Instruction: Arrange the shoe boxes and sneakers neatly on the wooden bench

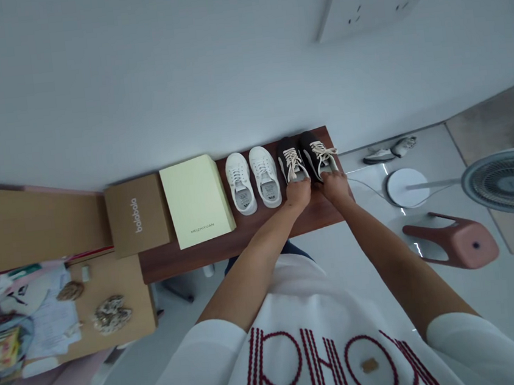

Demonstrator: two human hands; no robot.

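Two dark sneakers with cream laces stand side by side at the right end of a narrow wooden shelf [252, 230]. My left hand [299, 193] is closed on the heel of the left dark sneaker [287, 151]. The heel of the right dark sneaker [312, 145] is gripped by my right hand [334, 187]. Both toes point at the wall, and my fingers partly hide the heels. Just to the left, a white sneaker [239, 176] and a second white sneaker [264, 170] are lined up the same way.
Left of the shoes sit a pale yellow box [196, 199] and a brown box [138, 220]. A cluttered cardboard surface [129, 291] lies at lower left. On the floor at right are a standing fan [508, 184], a pink stool [471, 243] and more shoes [388, 152].
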